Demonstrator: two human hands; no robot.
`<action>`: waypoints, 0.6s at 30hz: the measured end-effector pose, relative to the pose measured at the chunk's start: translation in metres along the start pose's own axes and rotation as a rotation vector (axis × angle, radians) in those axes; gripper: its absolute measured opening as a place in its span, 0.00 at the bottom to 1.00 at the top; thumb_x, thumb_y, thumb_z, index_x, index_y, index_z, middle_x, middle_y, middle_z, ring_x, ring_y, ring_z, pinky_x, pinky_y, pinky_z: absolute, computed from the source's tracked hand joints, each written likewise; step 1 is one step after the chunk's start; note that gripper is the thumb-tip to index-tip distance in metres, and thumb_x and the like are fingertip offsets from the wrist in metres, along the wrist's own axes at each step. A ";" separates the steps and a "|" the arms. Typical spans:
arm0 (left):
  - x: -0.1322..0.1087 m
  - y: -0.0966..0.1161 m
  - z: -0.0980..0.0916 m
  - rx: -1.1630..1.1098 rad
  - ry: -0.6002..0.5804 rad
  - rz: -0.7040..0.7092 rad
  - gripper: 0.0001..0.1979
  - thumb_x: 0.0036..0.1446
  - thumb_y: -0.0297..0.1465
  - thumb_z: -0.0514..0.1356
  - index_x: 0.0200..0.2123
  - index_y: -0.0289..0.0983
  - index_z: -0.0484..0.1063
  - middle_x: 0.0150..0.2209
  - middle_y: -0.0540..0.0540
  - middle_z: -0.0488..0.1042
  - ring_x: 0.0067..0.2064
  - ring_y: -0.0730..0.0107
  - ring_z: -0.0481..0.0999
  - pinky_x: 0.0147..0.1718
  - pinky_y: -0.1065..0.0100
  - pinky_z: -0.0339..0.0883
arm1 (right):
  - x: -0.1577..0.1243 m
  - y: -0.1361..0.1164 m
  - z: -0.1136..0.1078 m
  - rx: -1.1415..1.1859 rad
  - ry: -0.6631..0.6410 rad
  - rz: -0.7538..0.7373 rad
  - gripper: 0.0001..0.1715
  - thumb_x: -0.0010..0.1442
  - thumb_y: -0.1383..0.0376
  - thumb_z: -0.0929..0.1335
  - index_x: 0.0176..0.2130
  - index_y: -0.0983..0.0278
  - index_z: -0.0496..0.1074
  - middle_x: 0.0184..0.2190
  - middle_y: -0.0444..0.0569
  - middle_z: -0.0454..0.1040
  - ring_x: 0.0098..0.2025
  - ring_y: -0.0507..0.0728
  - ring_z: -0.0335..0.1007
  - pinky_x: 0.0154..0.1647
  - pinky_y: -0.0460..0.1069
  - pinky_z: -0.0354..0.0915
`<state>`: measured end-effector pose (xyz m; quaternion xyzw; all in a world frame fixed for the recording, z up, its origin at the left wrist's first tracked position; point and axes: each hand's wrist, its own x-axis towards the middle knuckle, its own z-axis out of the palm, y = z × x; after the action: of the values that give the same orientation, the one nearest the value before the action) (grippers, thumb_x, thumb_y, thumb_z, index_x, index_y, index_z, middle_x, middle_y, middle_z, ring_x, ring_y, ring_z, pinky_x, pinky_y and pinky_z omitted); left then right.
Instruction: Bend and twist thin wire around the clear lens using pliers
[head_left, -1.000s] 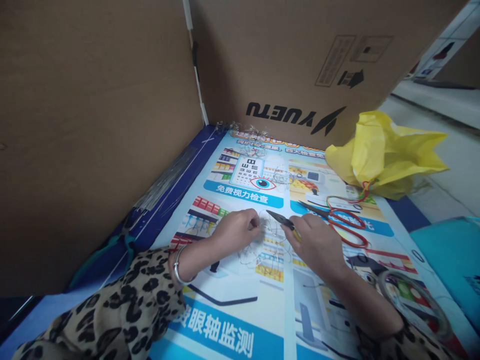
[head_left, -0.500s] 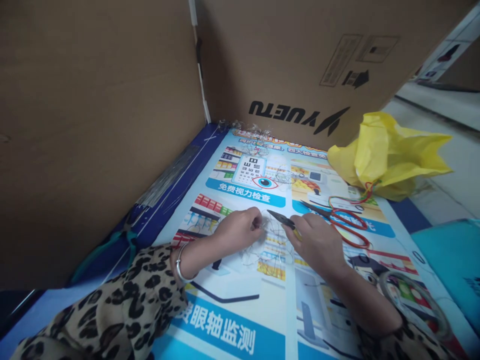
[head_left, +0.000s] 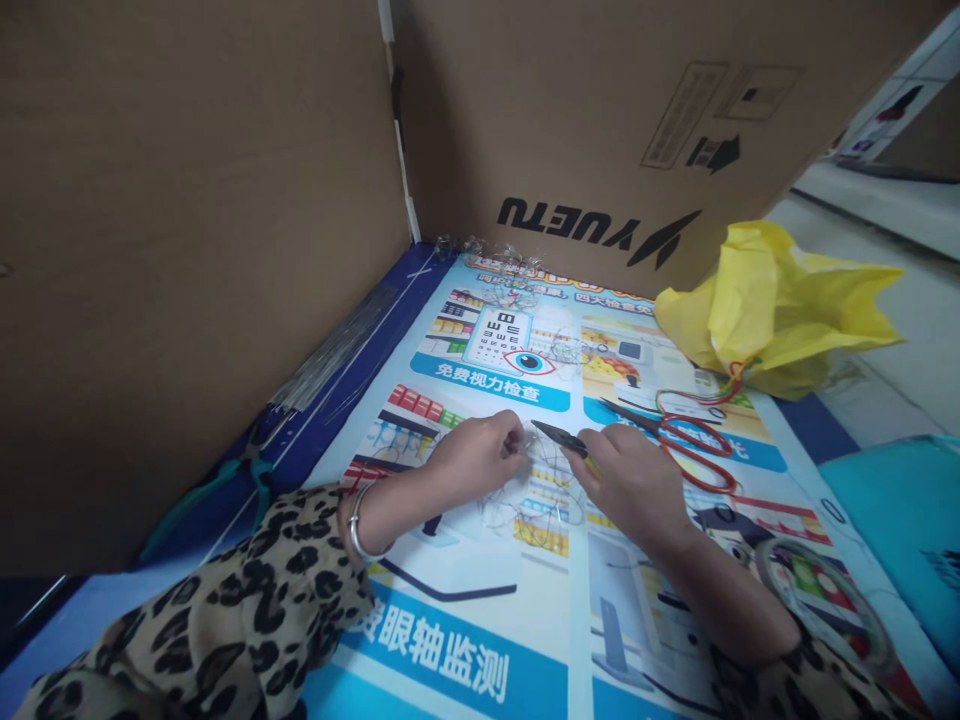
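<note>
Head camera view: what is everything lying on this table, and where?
Pliers: one, dark jaws, in right hand.
Thin wire tangle: one, silvery, between the hands.
Scissors: one, red handles, right of pliers.
Plastic bag: one, yellow, far right.
Straight wire bundle: one, silver, left edge.
Wire coil: one, pale, near right.
Poster: one, blue, printed, covering table.
Cardboard boxes: two, brown, behind and left.
Bracelet: one, silver, left wrist.
Left hand: pinching wire.
Right hand: gripping pliers.
</note>
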<state>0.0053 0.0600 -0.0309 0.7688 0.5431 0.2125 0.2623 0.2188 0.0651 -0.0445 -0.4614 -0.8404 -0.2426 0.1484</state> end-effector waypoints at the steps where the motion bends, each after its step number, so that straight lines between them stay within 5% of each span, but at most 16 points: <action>1: 0.000 0.001 -0.001 -0.002 -0.005 -0.007 0.07 0.49 0.29 0.58 0.34 0.39 0.66 0.31 0.50 0.75 0.33 0.67 0.74 0.29 0.69 0.62 | 0.000 0.000 0.000 -0.004 0.000 -0.003 0.15 0.59 0.57 0.62 0.29 0.63 0.70 0.25 0.48 0.67 0.31 0.54 0.60 0.29 0.48 0.48; 18: -0.002 0.008 -0.006 0.025 -0.028 -0.049 0.05 0.50 0.29 0.57 0.32 0.38 0.68 0.28 0.51 0.75 0.30 0.69 0.73 0.25 0.72 0.59 | -0.003 0.005 -0.004 -0.008 0.026 -0.059 0.14 0.59 0.58 0.62 0.30 0.63 0.72 0.24 0.49 0.66 0.31 0.55 0.58 0.30 0.48 0.48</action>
<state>0.0075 0.0572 -0.0214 0.7613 0.5607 0.1885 0.2656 0.2245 0.0630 -0.0406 -0.4338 -0.8507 -0.2560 0.1504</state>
